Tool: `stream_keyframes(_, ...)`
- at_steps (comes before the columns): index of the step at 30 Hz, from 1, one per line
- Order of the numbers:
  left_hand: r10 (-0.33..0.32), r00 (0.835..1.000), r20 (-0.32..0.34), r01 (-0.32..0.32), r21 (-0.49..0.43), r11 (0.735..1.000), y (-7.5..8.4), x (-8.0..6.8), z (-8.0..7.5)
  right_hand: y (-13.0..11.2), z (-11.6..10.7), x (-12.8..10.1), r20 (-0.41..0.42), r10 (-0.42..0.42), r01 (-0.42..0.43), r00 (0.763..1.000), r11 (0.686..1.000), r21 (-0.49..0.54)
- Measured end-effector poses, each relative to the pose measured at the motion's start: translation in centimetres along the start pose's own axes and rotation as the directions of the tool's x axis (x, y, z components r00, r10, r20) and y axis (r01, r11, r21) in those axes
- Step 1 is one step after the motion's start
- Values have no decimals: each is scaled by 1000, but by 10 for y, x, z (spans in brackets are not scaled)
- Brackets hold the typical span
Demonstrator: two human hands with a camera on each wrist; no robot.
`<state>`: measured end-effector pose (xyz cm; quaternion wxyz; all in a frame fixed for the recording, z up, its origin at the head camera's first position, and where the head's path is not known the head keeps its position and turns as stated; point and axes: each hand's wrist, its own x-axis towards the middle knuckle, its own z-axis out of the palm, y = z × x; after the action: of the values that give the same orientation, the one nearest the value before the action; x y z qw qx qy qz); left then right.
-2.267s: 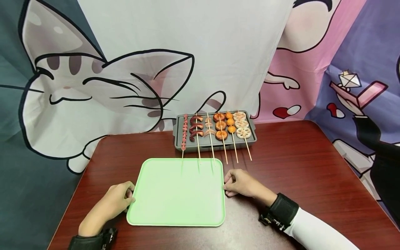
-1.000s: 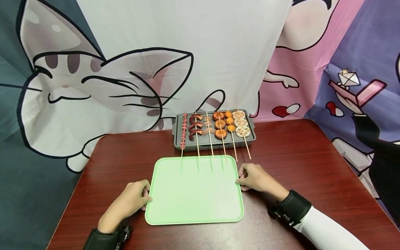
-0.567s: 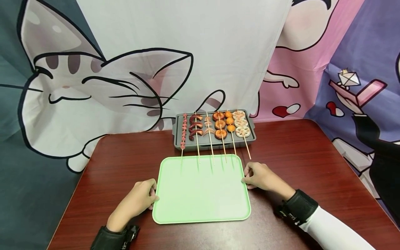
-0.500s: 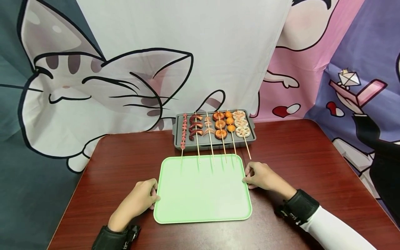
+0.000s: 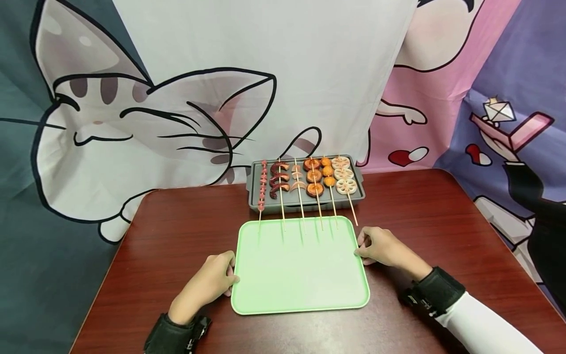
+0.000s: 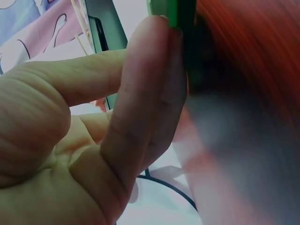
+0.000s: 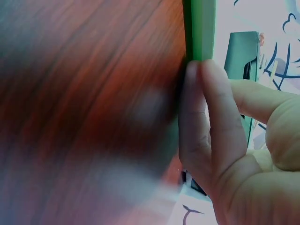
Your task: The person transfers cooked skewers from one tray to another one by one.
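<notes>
A light green rectangular tray (image 5: 300,268) lies at the middle of the table, in front of the grill. My left hand (image 5: 211,279) pinches its left edge between thumb and fingers. On the opposite side my right hand (image 5: 383,248) pinches the right edge. Both wrist views show the tray's green rim (image 6: 173,11) at the fingertips, close above the wood. Behind the tray stands a grey grill pan (image 5: 360,189) bearing several food skewers (image 5: 315,189). Some skewer sticks reach over the tray's far edge.
The dark red wooden table (image 5: 442,221) stretches to both sides of the tray. At its back and right hangs a cartoon-printed cloth (image 5: 327,73). Lotus-slice skewer (image 5: 346,186) at the right end has its stick pointing toward the right hand.
Both hands have slid the tray to the right and slightly away, keeping their pinch on its edges. The grill pan and skewers have stayed in place.
</notes>
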<state>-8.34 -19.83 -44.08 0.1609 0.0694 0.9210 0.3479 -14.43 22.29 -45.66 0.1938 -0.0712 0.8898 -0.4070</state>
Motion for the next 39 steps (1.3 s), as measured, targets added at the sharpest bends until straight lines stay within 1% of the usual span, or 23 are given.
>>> stream_keyframes(5, -24, 1000, 8, 24, -11, 1000, 8, 1, 5, 3, -6, -1, -1, 0, 0, 1000, 1000, -17)
stream_keyframes(12, -16, 1000, -10, 16, -7, 1000, 13, 4, 11, 6, -14, -2, 12, 1, -1, 1000, 1000, -25)
stream_keyframes(23, -5, 1000, -24, 4, -16, 1000, 16, 8, 16, 9, -20, 0, 8, 7, -7, 1000, 1000, -29)
stream_keyframes(26, -8, 1000, -17, 8, -29, 1000, 17, 9, 17, 10, -21, 0, -1, 7, -7, 1000, 999, -34)
stream_keyframes(28, -22, 1000, -17, 21, -35, 999, 17, 10, 17, 10, -22, 0, -3, 8, -8, 1000, 999, -34)
stream_keyframes(32, -53, 998, -43, 52, -29, 998, 17, 12, 17, 10, -23, 0, 0, 12, -12, 1000, 999, -31)
stream_keyframes(36, -64, 995, -73, 60, -55, 997, 17, 17, 17, 11, -23, 1, -2, 13, -13, 1000, 999, -30)
stream_keyframes(39, -70, 994, -84, 62, -86, 994, 16, 22, 18, 12, -23, 1, 1, 8, -8, 1000, 1000, -28)
